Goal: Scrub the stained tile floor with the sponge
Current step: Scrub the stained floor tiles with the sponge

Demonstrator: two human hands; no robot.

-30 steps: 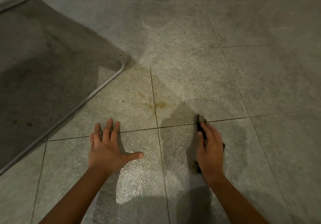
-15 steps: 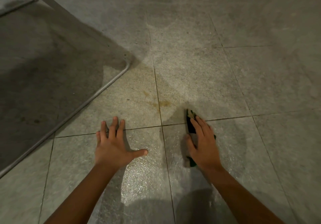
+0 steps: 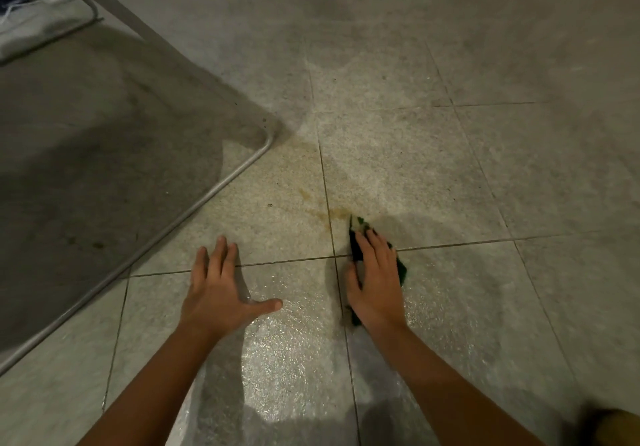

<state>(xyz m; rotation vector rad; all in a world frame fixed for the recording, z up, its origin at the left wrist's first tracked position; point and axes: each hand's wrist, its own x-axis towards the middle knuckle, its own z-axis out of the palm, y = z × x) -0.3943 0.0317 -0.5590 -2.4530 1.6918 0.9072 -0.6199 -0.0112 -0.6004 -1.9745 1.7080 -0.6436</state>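
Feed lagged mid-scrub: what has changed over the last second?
The right hand slid the sponge left and forward, up to the brown stain beside the tile joint. It still presses flat on the sponge; the left hand stays braced flat on the floor.

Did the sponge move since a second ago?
Yes. Under the right hand, the sponge has slid left and a little forward, closer to the grout crossing and the brown stain.
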